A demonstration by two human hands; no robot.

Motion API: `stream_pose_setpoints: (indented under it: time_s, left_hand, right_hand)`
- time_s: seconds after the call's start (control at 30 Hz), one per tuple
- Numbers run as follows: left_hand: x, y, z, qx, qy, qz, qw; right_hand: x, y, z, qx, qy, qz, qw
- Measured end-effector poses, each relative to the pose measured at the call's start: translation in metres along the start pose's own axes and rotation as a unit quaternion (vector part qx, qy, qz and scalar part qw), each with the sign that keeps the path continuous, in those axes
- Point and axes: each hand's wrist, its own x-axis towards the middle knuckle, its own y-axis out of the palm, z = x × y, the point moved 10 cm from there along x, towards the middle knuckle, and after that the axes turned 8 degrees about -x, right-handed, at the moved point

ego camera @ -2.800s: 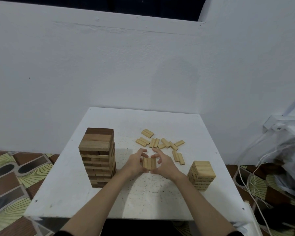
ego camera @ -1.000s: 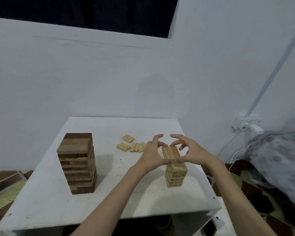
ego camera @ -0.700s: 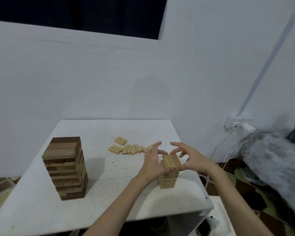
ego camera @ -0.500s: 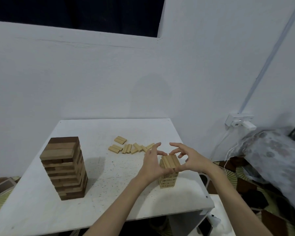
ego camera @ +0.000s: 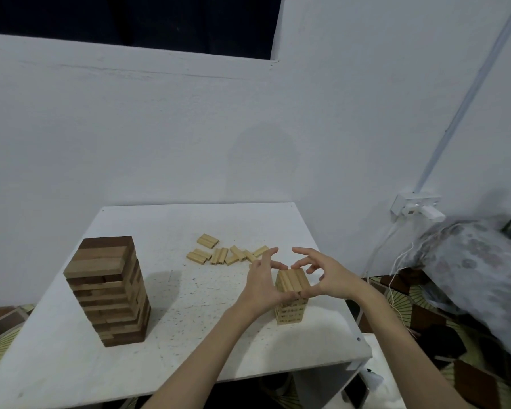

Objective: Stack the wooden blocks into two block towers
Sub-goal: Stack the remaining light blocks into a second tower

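A tall tower of dark and light wooden blocks (ego camera: 109,290) stands on the left of the white table (ego camera: 174,335). A shorter pale block tower (ego camera: 291,302) stands near the table's right edge. On its top lies a row of three pale blocks (ego camera: 292,279). My left hand (ego camera: 263,283) grips that row from the left and my right hand (ego camera: 325,276) grips it from the right, thumbs at the near side and fingers arched over the far side. Several loose pale blocks (ego camera: 219,255) lie behind the hands.
The table's right edge (ego camera: 337,278) runs close to the short tower. A wall socket with white cables (ego camera: 413,206) and a patterned cloth bundle (ego camera: 478,261) sit to the right. Patterned floor tiles (ego camera: 0,323) show to the left below the table.
Both hands carried the row of three blocks from the table's middle to the top of the short pale tower. In the last second they stay on it there.
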Motion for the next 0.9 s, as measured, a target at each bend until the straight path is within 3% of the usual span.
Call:
stream_pose_setpoints:
  time_s: [0.33,0.6,0.9]
  left_hand:
    - [-0.0019,0.0005,-0.0016,0.014,-0.004,0.022,1.000]
    - [0.0033,-0.0008,-0.0017,0.122,-0.011,0.049,0.991]
    - [0.0057,0.0011,-0.0063,0.138,-0.019,0.065,0.988]
  right_hand:
    - [-0.0007,0.0004,0.0000,-0.002,0.003,0.003,1.000]
    - [-0.0021,-0.0026,-0.0010,-0.069,0.013,0.014,0.997]
    - [0.0010,0.0006,-0.0005,-0.074,0.011,0.019,0.997]
